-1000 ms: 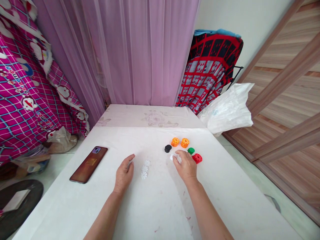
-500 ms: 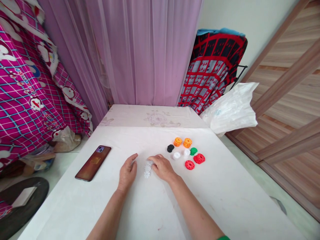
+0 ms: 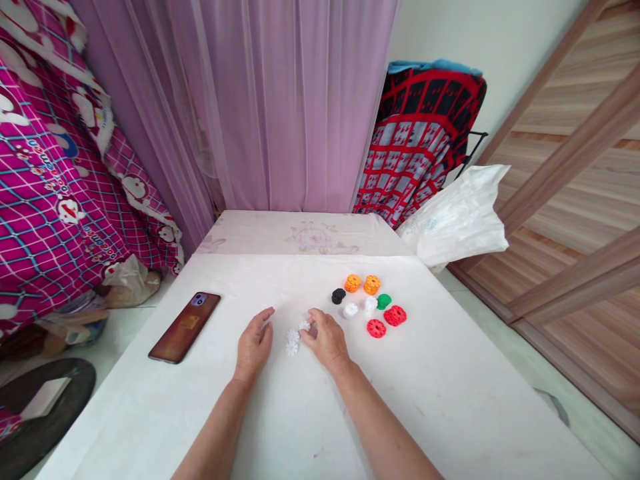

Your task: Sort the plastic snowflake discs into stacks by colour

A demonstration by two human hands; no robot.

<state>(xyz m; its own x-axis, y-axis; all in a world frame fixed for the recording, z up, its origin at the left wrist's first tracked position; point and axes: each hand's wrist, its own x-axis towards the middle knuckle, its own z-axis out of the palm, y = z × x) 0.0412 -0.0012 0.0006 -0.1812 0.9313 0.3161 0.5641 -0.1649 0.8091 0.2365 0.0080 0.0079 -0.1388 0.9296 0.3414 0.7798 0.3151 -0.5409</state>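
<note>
Several clear-white flower-shaped discs (image 3: 292, 347) lie on the white tabletop between my hands. My right hand (image 3: 325, 337) has its thumb and index finger around one of these discs (image 3: 305, 325), at the upper right of the others. To their left my left hand (image 3: 255, 343) rests on its side, fingers apart and holding nothing. Right of my right hand are small stacks of notched discs: orange (image 3: 371, 285), black (image 3: 339, 296), white (image 3: 350, 310), green (image 3: 384, 301) and red (image 3: 395, 315).
A brown phone (image 3: 185, 327) lies on the left of the table (image 3: 150, 413). A white plastic bag (image 3: 460, 217) is at the far right corner. Purple curtains (image 3: 295, 107) hang behind the far edge.
My right hand has opened slightly and shifted a little right, and one clear disc now shows apart from the others by its fingertips. My left hand has hardly moved.
</note>
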